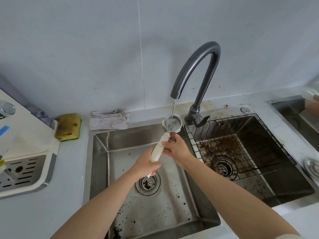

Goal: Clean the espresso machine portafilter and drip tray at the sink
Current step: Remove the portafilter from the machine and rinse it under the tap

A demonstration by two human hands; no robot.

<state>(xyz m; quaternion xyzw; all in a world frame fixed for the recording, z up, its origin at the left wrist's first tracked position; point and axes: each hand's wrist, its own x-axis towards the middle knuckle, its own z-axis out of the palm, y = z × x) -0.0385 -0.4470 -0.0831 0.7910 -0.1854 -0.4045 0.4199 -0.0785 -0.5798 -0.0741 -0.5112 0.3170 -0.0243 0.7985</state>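
Observation:
A portafilter (pixel 171 124) with a steel basket and a white handle (pixel 158 150) is held over the left sink basin (pixel 119 140). Its basket sits under a thin stream of water from the dark curved faucet (pixel 196 69). My left hand (pixel 146 163) grips the lower end of the white handle. My right hand (pixel 176 148) holds the upper handle, just below the basket. The drip tray (pixel 24 171), cream with a slotted steel grate, rests at the foot of the espresso machine on the left counter.
Coffee grounds dot the left basin around its drain (pixel 148 182). The right basin holds a wire rack (pixel 241 145) caked with grounds. A yellow sponge (pixel 68 126) and a grey cloth (pixel 108 119) lie behind the sink. Another person's hand (pixel 312 104) shows at the far right.

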